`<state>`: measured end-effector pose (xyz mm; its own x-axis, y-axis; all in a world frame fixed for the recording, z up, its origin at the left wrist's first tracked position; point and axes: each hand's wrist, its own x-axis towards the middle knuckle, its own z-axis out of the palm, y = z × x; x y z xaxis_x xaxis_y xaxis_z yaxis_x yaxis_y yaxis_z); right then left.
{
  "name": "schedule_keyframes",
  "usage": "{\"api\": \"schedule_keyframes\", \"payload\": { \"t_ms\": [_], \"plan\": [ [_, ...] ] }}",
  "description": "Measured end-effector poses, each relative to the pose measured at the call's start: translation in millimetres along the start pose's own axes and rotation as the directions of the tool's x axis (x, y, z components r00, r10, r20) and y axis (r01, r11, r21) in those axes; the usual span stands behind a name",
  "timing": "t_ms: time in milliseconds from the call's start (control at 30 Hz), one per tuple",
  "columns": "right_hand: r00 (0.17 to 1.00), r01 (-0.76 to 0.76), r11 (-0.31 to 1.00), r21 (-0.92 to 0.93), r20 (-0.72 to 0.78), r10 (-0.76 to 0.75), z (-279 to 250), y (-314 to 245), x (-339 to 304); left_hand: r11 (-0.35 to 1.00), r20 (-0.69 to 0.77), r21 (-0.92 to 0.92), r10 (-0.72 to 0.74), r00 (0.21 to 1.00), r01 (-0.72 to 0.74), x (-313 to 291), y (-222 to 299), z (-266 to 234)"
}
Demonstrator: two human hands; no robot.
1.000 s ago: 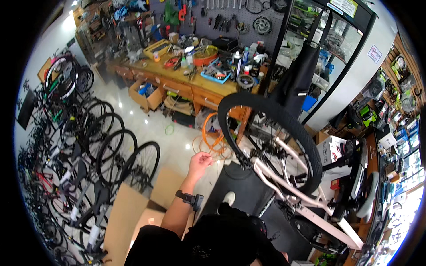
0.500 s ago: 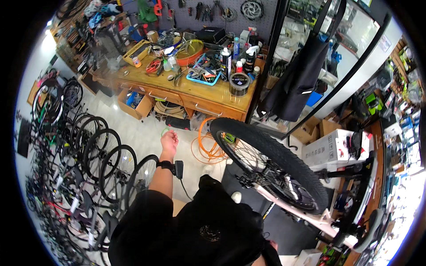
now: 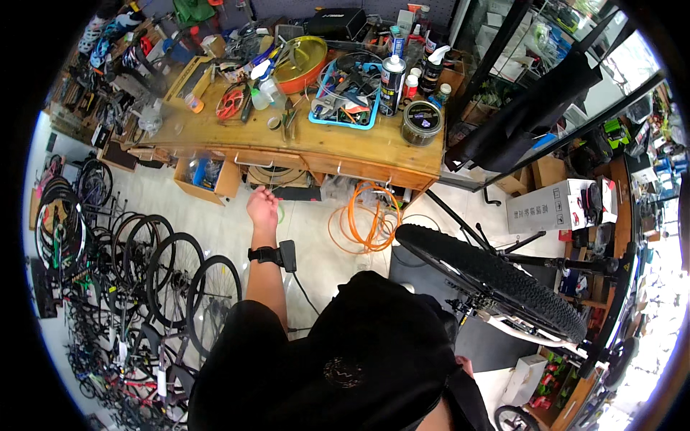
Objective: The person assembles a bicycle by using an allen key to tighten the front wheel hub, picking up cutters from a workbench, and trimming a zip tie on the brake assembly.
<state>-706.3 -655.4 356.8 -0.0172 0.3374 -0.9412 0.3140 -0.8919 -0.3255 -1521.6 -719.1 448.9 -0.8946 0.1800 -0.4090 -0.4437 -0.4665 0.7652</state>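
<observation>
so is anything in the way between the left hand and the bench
Nothing visible stands between the left hand and the bench; the box sits left of that line, the orange coil right.

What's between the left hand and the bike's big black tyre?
In the head view, an orange coil on the pale floor lies between the left hand and the tyre; part of a thin green loop shows beside the hand.

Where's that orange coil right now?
In the head view, the orange coil lies near the middle, on the floor by the wooden workbench, to the right of the left hand and left of the black bicycle tire.
</observation>
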Motion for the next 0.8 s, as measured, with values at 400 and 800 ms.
{"api": "schedule_keyframes", "payload": {
  "t_ms": [400,800],
  "plan": [
    [0.774,0.547,0.830,-0.111,0.444,-0.451,59.1,34.1,193.5,0.852,0.683,0.285,0.140,0.717,-0.438,7.1,149.0,208.2],
    [0.939,0.336,0.931,-0.145,0.134,-0.318,205.2,-7.0,108.2,0.943,0.575,0.134,0.176,0.799,-0.304,260.0,117.8,414.1]
  ]
}}
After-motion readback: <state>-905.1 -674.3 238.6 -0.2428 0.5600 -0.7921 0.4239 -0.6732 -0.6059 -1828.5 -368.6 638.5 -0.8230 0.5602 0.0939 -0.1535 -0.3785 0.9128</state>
